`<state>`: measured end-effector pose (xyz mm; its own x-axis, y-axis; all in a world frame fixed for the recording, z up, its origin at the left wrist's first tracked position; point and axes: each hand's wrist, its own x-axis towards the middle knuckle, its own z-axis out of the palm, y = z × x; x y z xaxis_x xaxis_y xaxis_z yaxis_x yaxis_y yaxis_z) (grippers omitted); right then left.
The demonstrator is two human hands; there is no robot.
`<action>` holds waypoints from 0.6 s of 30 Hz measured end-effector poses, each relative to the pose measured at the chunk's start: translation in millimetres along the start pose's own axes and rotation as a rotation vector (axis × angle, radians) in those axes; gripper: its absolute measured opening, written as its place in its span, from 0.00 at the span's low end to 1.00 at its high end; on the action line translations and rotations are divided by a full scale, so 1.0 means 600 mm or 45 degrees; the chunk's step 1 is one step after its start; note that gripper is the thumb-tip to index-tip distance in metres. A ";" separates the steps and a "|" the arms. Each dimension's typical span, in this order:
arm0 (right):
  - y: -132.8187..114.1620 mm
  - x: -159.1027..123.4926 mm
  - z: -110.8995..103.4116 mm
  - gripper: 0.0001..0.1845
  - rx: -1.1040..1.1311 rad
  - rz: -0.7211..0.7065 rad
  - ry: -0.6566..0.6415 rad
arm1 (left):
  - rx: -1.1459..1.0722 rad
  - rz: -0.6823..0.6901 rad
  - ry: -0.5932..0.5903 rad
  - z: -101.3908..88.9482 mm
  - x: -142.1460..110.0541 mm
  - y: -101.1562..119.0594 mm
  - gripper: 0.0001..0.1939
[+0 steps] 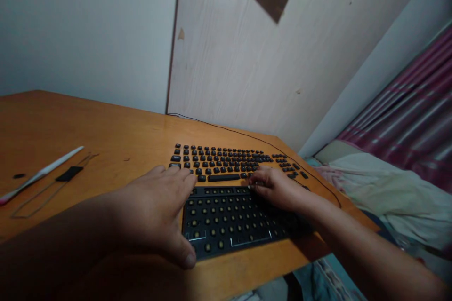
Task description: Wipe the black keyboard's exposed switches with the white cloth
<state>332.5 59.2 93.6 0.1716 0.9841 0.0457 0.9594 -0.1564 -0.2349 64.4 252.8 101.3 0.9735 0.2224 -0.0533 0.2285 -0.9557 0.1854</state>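
Head | studded keyboard (226, 218) | left grip (157, 209) spread along edge | right grip (273, 186) curled, contents unclear

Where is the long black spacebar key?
In the head view, the spacebar lies on the table beyond the keyboard base, between the left hand and right hand.

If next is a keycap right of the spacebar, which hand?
Right, probably: the right hand is by the keycaps there, fingers curled at the far edge of the keyboard base. The left hand is spread at the base's left end, farther off.
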 end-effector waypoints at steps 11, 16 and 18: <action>-0.112 0.061 0.012 0.07 0.068 -0.151 -0.043 | 0.036 -0.003 -0.026 -0.007 -0.002 0.000 0.46; -0.146 0.084 0.023 0.07 0.096 -0.262 -0.051 | 0.009 0.005 -0.032 -0.007 -0.003 0.001 0.46; -0.156 0.092 0.027 0.07 0.092 -0.294 -0.053 | -0.014 0.004 -0.021 -0.006 -0.003 0.000 0.47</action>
<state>248.8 129.3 102.5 -0.0612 0.9959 0.0666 0.9534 0.0781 -0.2915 62.4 253.0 104.7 0.9739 0.2161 -0.0689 0.2256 -0.9543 0.1961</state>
